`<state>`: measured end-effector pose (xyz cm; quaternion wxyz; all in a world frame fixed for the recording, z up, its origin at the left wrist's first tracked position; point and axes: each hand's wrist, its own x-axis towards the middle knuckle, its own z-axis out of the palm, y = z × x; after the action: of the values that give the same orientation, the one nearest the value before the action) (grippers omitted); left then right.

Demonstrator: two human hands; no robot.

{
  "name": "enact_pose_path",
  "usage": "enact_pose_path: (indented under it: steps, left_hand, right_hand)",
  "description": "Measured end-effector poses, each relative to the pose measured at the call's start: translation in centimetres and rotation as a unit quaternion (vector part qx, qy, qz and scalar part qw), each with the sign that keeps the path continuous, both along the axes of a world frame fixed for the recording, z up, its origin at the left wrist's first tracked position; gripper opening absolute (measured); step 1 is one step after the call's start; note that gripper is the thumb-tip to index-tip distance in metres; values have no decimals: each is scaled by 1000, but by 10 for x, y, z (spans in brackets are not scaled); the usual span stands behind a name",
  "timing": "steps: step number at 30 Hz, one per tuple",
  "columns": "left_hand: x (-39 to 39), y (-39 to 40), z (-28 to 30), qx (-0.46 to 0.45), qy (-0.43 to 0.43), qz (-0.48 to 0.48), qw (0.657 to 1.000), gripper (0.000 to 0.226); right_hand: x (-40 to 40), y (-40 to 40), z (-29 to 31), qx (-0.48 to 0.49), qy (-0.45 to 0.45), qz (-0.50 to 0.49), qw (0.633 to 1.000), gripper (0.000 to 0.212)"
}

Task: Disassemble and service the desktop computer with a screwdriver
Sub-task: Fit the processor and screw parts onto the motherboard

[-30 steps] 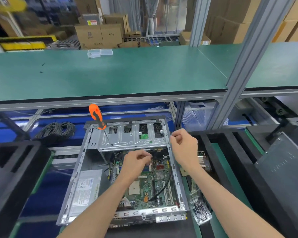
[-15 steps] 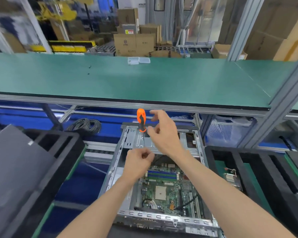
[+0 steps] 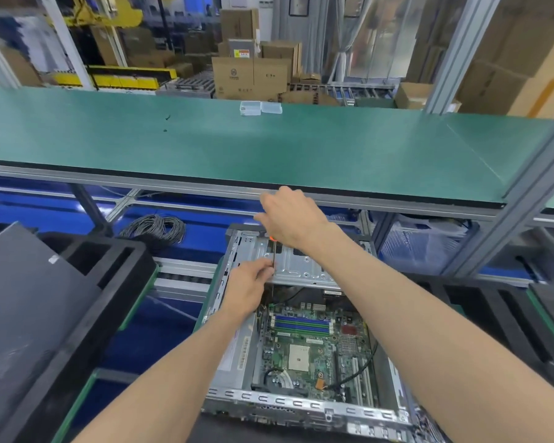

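While my right hand (image 3: 290, 219) wraps the orange screwdriver (image 3: 274, 251) handle from above, my left hand (image 3: 248, 282) pinches its thin shaft to keep the tip steady on the metal drive cage (image 3: 301, 265) inside the open computer (image 3: 301, 346).

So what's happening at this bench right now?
A person is working on an opened desktop computer case, its green motherboard exposed. Their right hand grips the orange handle of a screwdriver from above, and the left hand pinches the shaft low down, steadying it against the metal drive bracket at the far end of the case. The tip itself is hidden.
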<state>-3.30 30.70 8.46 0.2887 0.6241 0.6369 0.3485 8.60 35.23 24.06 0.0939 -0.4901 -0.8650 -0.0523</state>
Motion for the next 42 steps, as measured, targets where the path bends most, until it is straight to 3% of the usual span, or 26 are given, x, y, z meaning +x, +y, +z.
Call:
enact_pose_path:
  steps: [5,11,13,16,19,22,26,28,31,35,38,41,42]
  left_hand:
    - [3,11,-4,14,1,10,1000,18]
    - [3,16,-10,18,-6,21,1000,15]
    - [3,16,-11,13,-18,34,999,15]
    - [4,17,-12,17,-13,40,999,14]
    - [4,15,-13,20,-22,49,998,13]
    - [3,15,-14,20,-26,44,998,12]
    - [3,15,-14,21,-36,47,998,10]
    - [4,14,-14,15,-39,54,998,11]
    - [5,14,-12,5,-44,56,997,12]
    - [4,13,-11,12,-45,52,998,11]
    - [5,13,-10,5,-44,50,998,11]
    - [5,13,-9,8,-46,54,997,12]
    - [5,13,-9,8,-46,53,997,12]
  right_hand:
    - [4,11,7,-76,31,59,995,9]
    - [18,10,19,-167,84,99,977,32]
    - [17,11,17,-153,85,78,981,11]
    - [6,11,14,-98,8,16,995,36]
    - [0,13,15,-101,-19,22,994,21]
    - [7,17,16,-131,-11,62,989,8]
    - [17,13,18,-171,40,114,978,23]
    - [15,11,15,-137,46,94,985,12]
    - [9,9,11,-77,-1,26,997,32]
    - [6,11,13,-109,8,80,991,7]
    - [14,10,19,-149,23,122,981,30]
    - [14,6,16,-110,40,96,989,15]
    - [12,6,14,-84,23,68,994,20]
